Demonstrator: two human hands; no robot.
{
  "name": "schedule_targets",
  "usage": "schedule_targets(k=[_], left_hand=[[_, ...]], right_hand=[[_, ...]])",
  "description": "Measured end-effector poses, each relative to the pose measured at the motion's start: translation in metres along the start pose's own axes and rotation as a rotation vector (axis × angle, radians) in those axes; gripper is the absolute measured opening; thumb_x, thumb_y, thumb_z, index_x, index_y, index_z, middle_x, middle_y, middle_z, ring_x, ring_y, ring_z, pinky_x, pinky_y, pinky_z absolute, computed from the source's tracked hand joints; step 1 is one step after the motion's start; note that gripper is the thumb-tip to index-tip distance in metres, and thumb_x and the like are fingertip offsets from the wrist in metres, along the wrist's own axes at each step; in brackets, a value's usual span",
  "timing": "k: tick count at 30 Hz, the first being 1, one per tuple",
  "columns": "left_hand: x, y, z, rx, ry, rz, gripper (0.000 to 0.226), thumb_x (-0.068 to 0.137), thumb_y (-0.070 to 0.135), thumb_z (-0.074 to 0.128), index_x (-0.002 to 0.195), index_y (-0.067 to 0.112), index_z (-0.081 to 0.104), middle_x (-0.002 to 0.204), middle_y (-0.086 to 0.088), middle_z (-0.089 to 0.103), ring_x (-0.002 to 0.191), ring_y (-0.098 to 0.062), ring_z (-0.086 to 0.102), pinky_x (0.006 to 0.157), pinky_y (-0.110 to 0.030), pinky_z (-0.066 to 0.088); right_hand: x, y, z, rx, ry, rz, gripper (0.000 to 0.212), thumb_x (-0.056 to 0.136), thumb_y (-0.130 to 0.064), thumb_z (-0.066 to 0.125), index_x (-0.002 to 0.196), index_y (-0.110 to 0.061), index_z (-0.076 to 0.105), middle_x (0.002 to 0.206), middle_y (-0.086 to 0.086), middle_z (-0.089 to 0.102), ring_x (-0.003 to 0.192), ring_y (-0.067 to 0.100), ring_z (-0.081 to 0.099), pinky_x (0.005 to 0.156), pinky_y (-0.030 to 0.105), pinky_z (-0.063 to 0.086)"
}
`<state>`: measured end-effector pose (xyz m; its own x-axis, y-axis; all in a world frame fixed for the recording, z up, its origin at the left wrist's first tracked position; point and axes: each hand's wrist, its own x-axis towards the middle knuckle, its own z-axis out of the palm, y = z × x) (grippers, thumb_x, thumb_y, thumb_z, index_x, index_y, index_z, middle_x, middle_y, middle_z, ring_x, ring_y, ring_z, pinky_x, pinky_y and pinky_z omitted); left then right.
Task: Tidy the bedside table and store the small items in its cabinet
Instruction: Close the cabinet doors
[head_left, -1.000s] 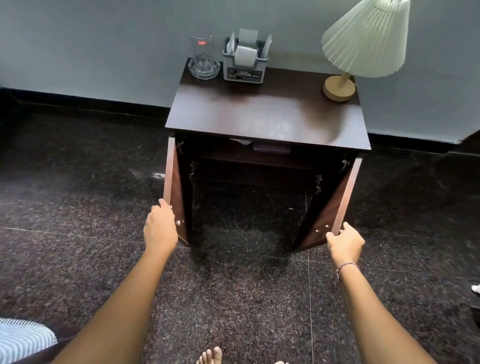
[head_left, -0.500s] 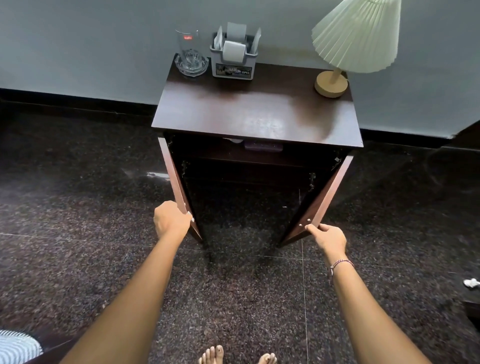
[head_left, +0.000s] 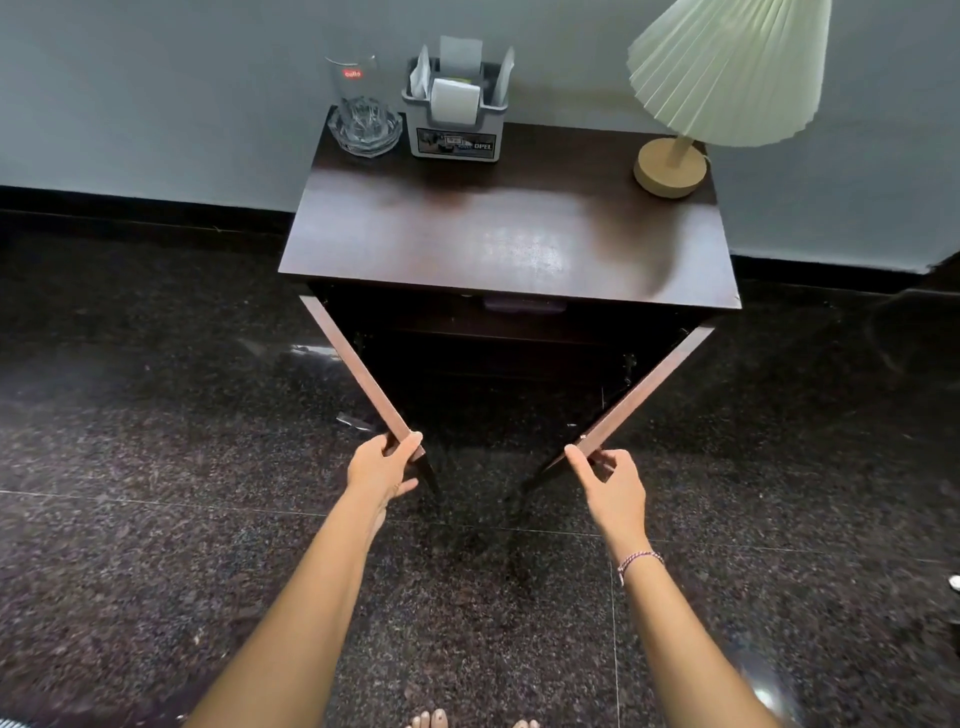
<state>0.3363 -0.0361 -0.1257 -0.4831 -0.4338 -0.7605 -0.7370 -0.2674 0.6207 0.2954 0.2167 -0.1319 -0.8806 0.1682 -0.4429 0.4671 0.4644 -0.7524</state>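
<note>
The dark wooden bedside table (head_left: 498, 244) stands against the wall with both cabinet doors partly swung in. My left hand (head_left: 382, 467) grips the free edge of the left door (head_left: 358, 371), thumb on the inner side. My right hand (head_left: 610, 480) pinches the free edge of the right door (head_left: 649, 387). A small purple item (head_left: 524, 305) shows on the shelf just under the tabletop; the rest of the cabinet inside is dark.
On the tabletop's back edge stand a glass in a glass ashtray (head_left: 363, 117), a grey organiser box (head_left: 456, 117) holding papers, and a lamp (head_left: 696, 104) with a pleated shade. Dark speckled floor (head_left: 156, 519) surrounds the table. My toes (head_left: 431, 719) show at the bottom.
Both doors have swung inward from wide open, their free edges now much closer together. My hands moved toward each other with them, and the view shifted nearer the table.
</note>
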Motion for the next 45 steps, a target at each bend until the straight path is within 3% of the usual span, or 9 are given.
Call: schedule_targets(k=[3, 6, 10, 15, 23, 27, 31, 38, 45], left_hand=[[0.003, 0.003, 0.010, 0.161, -0.004, 0.042, 0.051, 0.089, 0.039, 0.057, 0.127, 0.005, 0.053, 0.122, -0.011, 0.059, 0.110, -0.023, 0.055, 0.093, -0.043, 0.051], [0.010, 0.005, 0.019, 0.439, 0.037, 0.134, 0.065, 0.089, 0.053, 0.049, 0.124, -0.002, 0.053, 0.124, -0.022, 0.058, 0.114, -0.034, 0.055, 0.098, -0.046, 0.043], [0.018, 0.013, 0.031, 0.526, 0.002, 0.234, 0.053, 0.091, 0.052, 0.042, 0.088, 0.002, 0.059, 0.090, -0.014, 0.060, 0.096, -0.034, 0.056, 0.078, -0.039, 0.042], [0.039, 0.025, 0.043, 0.661, -0.072, 0.319, 0.054, 0.098, 0.032, 0.041, 0.140, 0.000, 0.034, 0.146, -0.017, 0.039, 0.134, -0.030, 0.038, 0.109, -0.035, 0.028], [0.072, 0.040, 0.066, 0.704, 0.046, 0.566, 0.024, 0.092, 0.007, 0.052, 0.113, 0.001, 0.061, 0.104, -0.021, 0.066, 0.080, -0.026, 0.059, 0.067, -0.031, 0.041], [0.085, 0.043, 0.071, 0.717, 0.072, 0.682, 0.025, 0.089, 0.014, 0.062, 0.111, 0.003, 0.066, 0.105, -0.015, 0.069, 0.099, -0.026, 0.062, 0.074, -0.022, 0.039], [0.092, 0.052, 0.078, 0.685, 0.106, 0.702, 0.025, 0.087, 0.021, 0.065, 0.105, 0.005, 0.069, 0.093, -0.015, 0.071, 0.088, -0.027, 0.065, 0.066, -0.020, 0.035], [0.102, 0.069, 0.092, 0.696, 0.144, 0.737, 0.026, 0.087, 0.022, 0.065, 0.105, 0.004, 0.069, 0.098, -0.017, 0.071, 0.094, -0.026, 0.065, 0.073, -0.021, 0.038], [0.114, 0.083, 0.103, 0.603, 0.148, 0.730, 0.025, 0.086, 0.020, 0.066, 0.104, 0.003, 0.068, 0.096, -0.014, 0.070, 0.090, -0.025, 0.066, 0.075, -0.023, 0.043]], right_hand=[[0.010, -0.001, 0.009, -0.012, -0.046, -0.069, 0.048, 0.082, -0.048, 0.063, 0.114, -0.016, 0.048, 0.114, -0.001, 0.051, 0.103, 0.015, 0.051, 0.089, 0.029, 0.042], [0.029, -0.003, 0.017, -0.101, -0.087, -0.079, 0.040, 0.095, -0.044, 0.039, 0.106, -0.007, 0.049, 0.113, 0.007, 0.044, 0.095, 0.018, 0.048, 0.087, 0.033, 0.040], [0.044, 0.004, 0.019, -0.208, -0.096, -0.142, 0.021, 0.101, -0.022, 0.033, 0.098, -0.009, 0.049, 0.104, 0.008, 0.052, 0.089, 0.018, 0.050, 0.078, 0.025, 0.032], [0.067, 0.003, 0.029, -0.286, -0.140, -0.271, 0.021, 0.095, -0.016, 0.051, 0.107, -0.003, 0.060, 0.102, 0.011, 0.059, 0.095, 0.022, 0.054, 0.074, 0.022, 0.032], [0.106, -0.012, 0.042, -0.275, -0.168, -0.378, 0.022, 0.086, -0.016, 0.065, 0.104, -0.004, 0.070, 0.102, 0.010, 0.072, 0.097, 0.017, 0.064, 0.073, 0.013, 0.039], [0.118, -0.025, 0.044, -0.182, -0.239, -0.422, 0.017, 0.082, -0.011, 0.070, 0.097, -0.005, 0.073, 0.098, 0.006, 0.073, 0.099, 0.011, 0.064, 0.082, 0.006, 0.042], [0.127, -0.034, 0.045, -0.114, -0.286, -0.423, 0.016, 0.081, -0.015, 0.071, 0.093, -0.005, 0.073, 0.095, 0.006, 0.073, 0.096, 0.011, 0.064, 0.084, 0.013, 0.044], [0.148, -0.058, 0.067, -0.019, -0.244, -0.336, 0.017, 0.080, -0.010, 0.071, 0.095, -0.002, 0.072, 0.090, 0.000, 0.067, 0.088, 0.003, 0.058, 0.070, -0.008, 0.036], [0.167, -0.073, 0.081, 0.039, -0.216, -0.277, 0.018, 0.080, -0.006, 0.070, 0.097, -0.001, 0.070, 0.102, 0.010, 0.070, 0.095, 0.013, 0.062, 0.090, 0.017, 0.042]])
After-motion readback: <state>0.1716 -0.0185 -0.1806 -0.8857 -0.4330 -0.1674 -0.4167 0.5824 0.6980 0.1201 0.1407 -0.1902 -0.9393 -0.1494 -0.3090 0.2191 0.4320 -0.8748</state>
